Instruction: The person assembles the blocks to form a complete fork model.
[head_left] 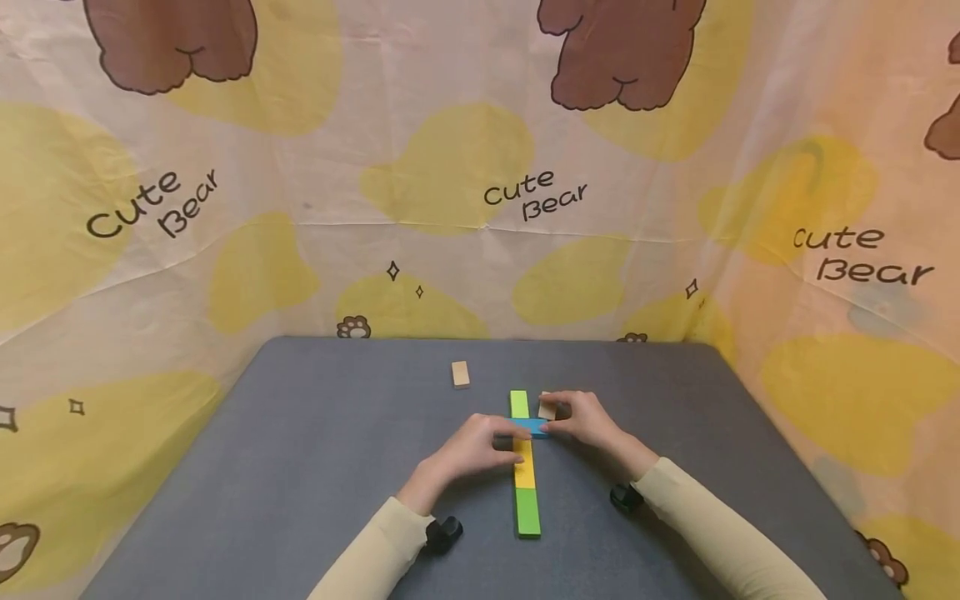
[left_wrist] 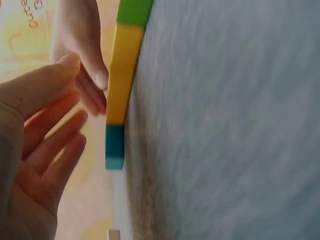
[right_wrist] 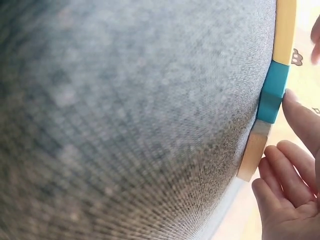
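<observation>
A row of blocks lies on the table: a light green block (head_left: 518,403) farthest away, then a blue block (head_left: 529,427) set crosswise, a yellow block (head_left: 524,463) and a green block (head_left: 528,512) nearest. My left hand (head_left: 474,444) hovers just left of the row, thumb and fingers spread apart; the left wrist view shows nothing between them. My right hand (head_left: 588,421) is at the blue block's right end, its thumb by that end. The fingers of this hand reach beside a plain wooden block (right_wrist: 253,154), partly hidden by them in the head view.
Another wooden block (head_left: 461,374) stands apart, farther back and to the left. Grey cloth covers the table (head_left: 337,467), whose back edge meets a hanging bear-print curtain (head_left: 450,275). A dark wrist camera (head_left: 444,535) sits under the left wrist, another wrist camera (head_left: 626,497) under the right.
</observation>
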